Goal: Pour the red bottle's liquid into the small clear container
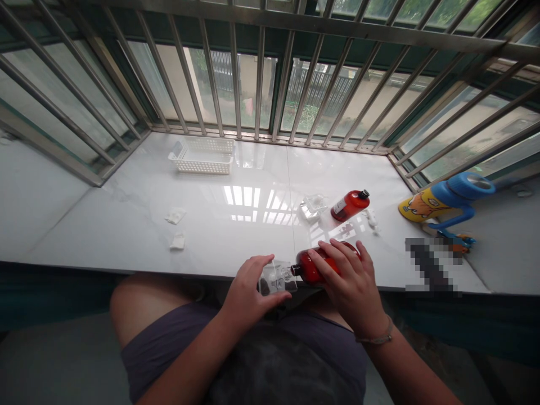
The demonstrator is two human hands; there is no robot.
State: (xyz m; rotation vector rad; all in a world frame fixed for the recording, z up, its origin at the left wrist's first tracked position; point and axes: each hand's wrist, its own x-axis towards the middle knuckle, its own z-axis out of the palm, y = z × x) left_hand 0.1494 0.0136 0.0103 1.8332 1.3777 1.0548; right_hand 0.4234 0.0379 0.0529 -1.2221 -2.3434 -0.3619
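Note:
My left hand [248, 289] is closed around a small clear container [276, 278] at the counter's front edge, fingers on top and thumb below. In my right hand [348, 275] lies a red bottle [310, 265], tipped on its side with its dark neck pointing left. That neck meets the mouth of the clear container; whether liquid is flowing I cannot tell. A second red bottle [349, 206] with a black top stands on the counter beyond my right hand. Next to it is a crumpled-looking clear plastic piece [312, 207].
A white perforated basket [202, 157] sits at the back left. Two white scraps [177, 241] lie left of my hands. A blue and yellow water bottle [439, 197] stands at the right, near a blurred-out dark item [430, 267]. Metal window bars [261, 84] line the back.

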